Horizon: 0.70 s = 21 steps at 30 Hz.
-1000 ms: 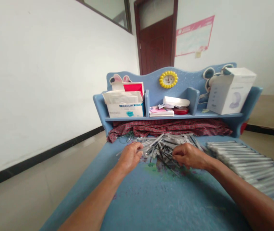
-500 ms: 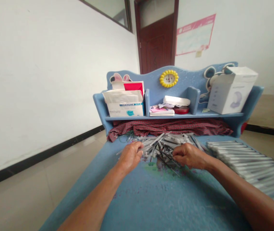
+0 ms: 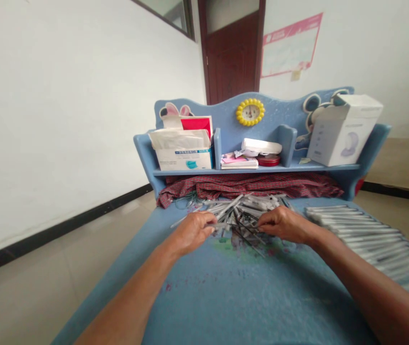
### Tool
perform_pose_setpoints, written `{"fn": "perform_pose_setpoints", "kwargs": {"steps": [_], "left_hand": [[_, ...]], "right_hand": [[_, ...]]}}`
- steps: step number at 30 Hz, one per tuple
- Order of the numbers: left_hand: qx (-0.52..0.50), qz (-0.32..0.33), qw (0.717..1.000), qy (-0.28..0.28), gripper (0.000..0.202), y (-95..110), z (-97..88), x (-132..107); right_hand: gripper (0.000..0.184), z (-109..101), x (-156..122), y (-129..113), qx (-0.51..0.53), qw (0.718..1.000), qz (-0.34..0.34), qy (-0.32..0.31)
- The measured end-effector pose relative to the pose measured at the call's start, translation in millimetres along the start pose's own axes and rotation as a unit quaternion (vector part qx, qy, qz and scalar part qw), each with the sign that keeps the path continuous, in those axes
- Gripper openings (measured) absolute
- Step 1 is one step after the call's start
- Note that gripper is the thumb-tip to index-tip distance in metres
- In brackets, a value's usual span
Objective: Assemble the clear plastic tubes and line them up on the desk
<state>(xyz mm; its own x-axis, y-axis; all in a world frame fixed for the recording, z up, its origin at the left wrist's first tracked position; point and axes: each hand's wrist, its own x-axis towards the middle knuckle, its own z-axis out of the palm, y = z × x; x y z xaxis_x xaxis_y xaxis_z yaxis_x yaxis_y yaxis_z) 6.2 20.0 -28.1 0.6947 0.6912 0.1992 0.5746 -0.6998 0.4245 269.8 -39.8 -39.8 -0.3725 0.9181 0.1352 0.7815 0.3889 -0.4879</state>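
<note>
Both my hands are over the near edge of a loose pile of pen parts [image 3: 242, 206], a jumble of pale translucent tubes and thin dark sticks. My left hand [image 3: 193, 232] is closed in a pinch around a pale pen tube [image 3: 221, 225] that points to the right. Facing it, my right hand [image 3: 281, 224] pinches a thin dark stick, like a pen refill [image 3: 253, 226], pointing left. The two pieces lie roughly in line between my hands. Whether their ends touch is too blurred to tell.
Rows of pale pens [image 3: 366, 239] lie side by side on the right of the blue table [image 3: 226, 306]. Behind the pile is a bunched red checked cloth [image 3: 247, 186]. The shelf above holds a mask box [image 3: 185, 159], papers, a red tin [image 3: 269, 160] and a white box [image 3: 344, 134].
My hands, apart at the pile's edge before, now face each other with a pale tube and dark stick visible between them. The view has shifted slightly.
</note>
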Motion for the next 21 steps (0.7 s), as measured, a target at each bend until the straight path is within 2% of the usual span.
{"fn": "perform_pose_setpoints", "kwargs": {"steps": [6,9,13,17,19,21], "left_hand": [[-0.111,-0.031,0.993,-0.027,0.016,5.8,-0.6,-2.7],[-0.110,-0.047,0.992,-0.026,0.013,8.7,-1.1,-3.3],[-0.182,-0.063,0.978,-0.075,0.010,18.0,-4.6,-4.7],[-0.243,-0.094,0.961,-0.088,0.013,27.5,-2.1,-5.0],[-0.267,-0.109,0.955,-0.077,0.015,30.0,2.6,-4.1],[-0.315,-0.115,0.941,-0.054,0.018,31.4,7.6,-2.8]], "right_hand": [[0.017,0.0,0.2,1.7,-0.070,0.994,0.026,0.084],[0.018,-1.5,0.4,1.2,-0.079,0.991,0.000,0.105],[0.018,-4.1,-0.3,-3.3,-0.061,0.992,-0.039,0.105],[0.014,-1.2,-2.1,-17.8,0.069,0.992,-0.026,0.104],[0.012,0.7,-2.9,-24.6,0.172,0.980,-0.017,0.101],[0.018,0.4,-3.6,-26.7,0.239,0.963,-0.006,0.121]]}}
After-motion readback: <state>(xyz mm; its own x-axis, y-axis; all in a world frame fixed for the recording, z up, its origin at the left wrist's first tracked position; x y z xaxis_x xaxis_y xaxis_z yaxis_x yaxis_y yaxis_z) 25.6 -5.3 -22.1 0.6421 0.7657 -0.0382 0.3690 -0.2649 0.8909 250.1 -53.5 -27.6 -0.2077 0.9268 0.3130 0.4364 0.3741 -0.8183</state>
